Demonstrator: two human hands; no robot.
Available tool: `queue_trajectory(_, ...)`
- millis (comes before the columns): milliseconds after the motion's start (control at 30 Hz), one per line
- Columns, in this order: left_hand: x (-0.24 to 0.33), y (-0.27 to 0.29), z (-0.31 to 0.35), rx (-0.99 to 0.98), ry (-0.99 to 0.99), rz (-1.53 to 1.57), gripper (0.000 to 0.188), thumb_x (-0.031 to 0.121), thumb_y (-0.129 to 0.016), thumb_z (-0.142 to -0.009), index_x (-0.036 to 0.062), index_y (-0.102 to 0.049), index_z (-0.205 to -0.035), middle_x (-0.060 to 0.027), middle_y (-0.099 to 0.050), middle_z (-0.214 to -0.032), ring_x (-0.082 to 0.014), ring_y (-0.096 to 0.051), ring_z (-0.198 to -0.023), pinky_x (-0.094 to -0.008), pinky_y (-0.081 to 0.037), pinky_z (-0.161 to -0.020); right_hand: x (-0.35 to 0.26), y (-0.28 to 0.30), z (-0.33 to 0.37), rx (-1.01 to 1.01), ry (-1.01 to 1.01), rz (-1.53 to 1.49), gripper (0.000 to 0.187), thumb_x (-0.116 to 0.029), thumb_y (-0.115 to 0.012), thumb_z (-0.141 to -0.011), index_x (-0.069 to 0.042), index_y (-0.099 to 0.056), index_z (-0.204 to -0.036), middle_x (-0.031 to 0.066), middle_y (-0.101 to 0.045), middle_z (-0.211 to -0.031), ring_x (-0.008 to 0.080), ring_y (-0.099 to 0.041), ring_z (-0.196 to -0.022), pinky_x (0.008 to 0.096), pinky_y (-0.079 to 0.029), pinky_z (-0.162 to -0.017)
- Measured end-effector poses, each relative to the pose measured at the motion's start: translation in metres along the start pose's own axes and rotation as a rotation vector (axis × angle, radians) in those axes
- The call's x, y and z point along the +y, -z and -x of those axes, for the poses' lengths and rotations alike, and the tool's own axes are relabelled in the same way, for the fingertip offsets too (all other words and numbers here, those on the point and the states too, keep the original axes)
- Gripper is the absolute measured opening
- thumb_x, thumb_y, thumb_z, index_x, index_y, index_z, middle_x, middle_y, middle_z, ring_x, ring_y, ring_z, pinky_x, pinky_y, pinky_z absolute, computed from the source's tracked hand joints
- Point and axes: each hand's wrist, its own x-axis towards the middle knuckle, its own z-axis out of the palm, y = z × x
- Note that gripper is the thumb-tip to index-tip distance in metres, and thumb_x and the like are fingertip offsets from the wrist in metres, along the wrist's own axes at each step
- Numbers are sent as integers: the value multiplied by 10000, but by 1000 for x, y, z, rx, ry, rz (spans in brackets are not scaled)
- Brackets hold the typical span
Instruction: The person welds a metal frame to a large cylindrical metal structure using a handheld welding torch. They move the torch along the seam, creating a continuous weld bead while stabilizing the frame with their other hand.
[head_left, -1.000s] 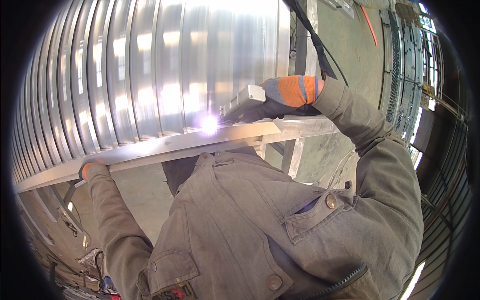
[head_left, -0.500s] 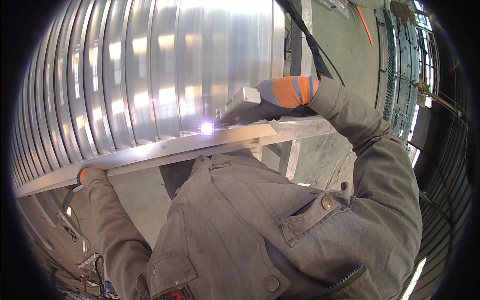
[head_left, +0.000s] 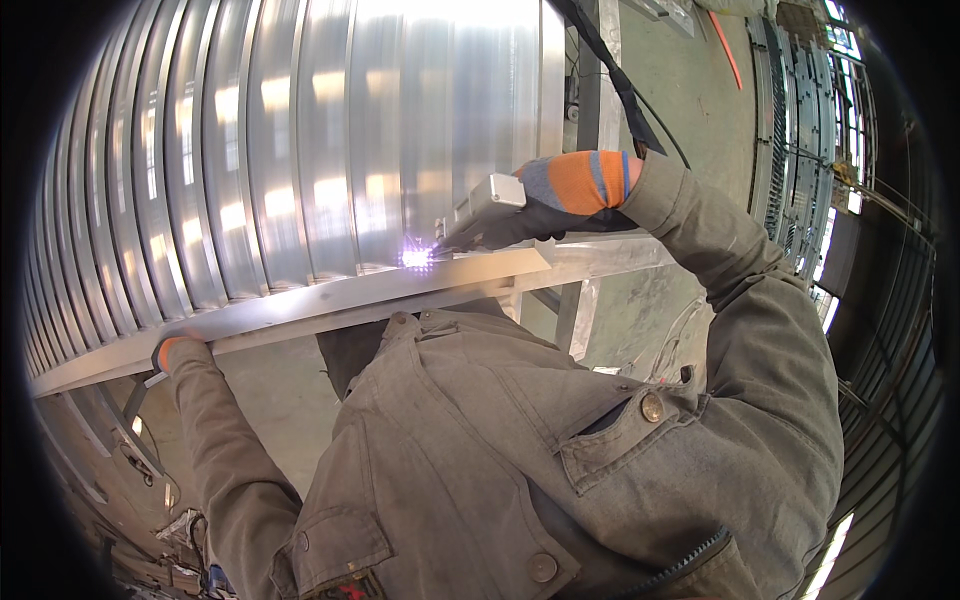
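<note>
Violet-white glare (head_left: 416, 257) burns along the reflective panel (head_left: 325, 130).

The place was a metal workshop, shown by the torch (head_left: 490, 214) with a bright spark (head_left: 416, 257) at its tip beside a shiny ribbed sheet (head_left: 378, 130), the thick black cable (head_left: 627, 90), the bare metal frame (head_left: 610, 258), the hard floor (head_left: 690, 125) and the long metal parts (head_left: 803, 130) at the right.

My right arm (head_left: 775, 375) bends at the elbow (head_left: 785, 295) on the right, its forearm (head_left: 690, 215) angled far and leftward. My right hand (head_left: 575, 185), gloved in orange and grey, is closed in a grip, with a strip of bare wrist (head_left: 635, 172) showing. My left arm (head_left: 225, 430) stretches toward the far left; my gloved left hand (head_left: 168, 352) is mostly hidden.
</note>
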Motion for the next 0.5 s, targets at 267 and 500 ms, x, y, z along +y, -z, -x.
queue_trajectory(267,2,22,39,-73,-32,44,800,662,-251,-1138,129,-562,-1647,-141,-520,-1725,-354,-453,-1619,-530,-333,-1347,-2,-5,7,110,106,12,460,-473,-703,-1120,-179,-713,-1473,40,-787,-950,135,-645,-707,322,-547,-655)
queue_trajectory(500,6,38,59,-87,-9,25,787,648,-246,-1149,128,-571,-1641,-137,-521,-1726,-370,-469,-1605,-552,-352,-1328,-8,-1,10,54,-69,26,434,-478,-707,-1119,-186,-739,-1438,-6,-700,-809,96,-558,-626,305,-490,-575)
